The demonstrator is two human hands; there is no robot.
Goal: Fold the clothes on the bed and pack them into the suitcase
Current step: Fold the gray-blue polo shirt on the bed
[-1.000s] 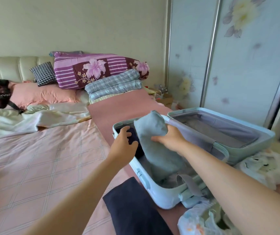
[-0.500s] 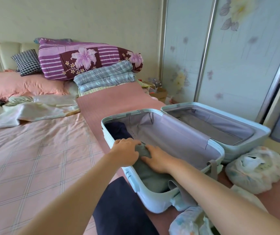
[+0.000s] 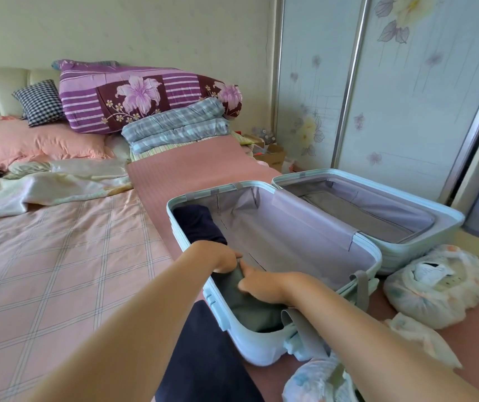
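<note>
A light-blue suitcase (image 3: 376, 258) lies open on the bed, lined in lilac. In its near half a folded grey-green garment (image 3: 251, 310) sits low against the front wall, with a dark navy garment (image 3: 197, 223) beyond it. My left hand (image 3: 218, 256) and my right hand (image 3: 261, 285) are both down inside this half, fingers curled onto the grey-green garment's far end; the fingertips are hidden. Another dark navy garment (image 3: 206, 361) lies flat on the bed in front of the suitcase, partly under my left arm.
The suitcase's other half (image 3: 447, 221) lies open to the right. Tied plastic bags (image 3: 435, 288) sit beside it on the pink mat (image 3: 197, 169). Folded quilts (image 3: 174, 126), pillows and a crumpled sheet (image 3: 44, 187) fill the bed's head. Sliding wardrobe doors (image 3: 406, 97) stand at right.
The grey-green garment, held up above the suitcase a second ago, now lies down inside the near half, and both hands have followed it in and stay on it.
</note>
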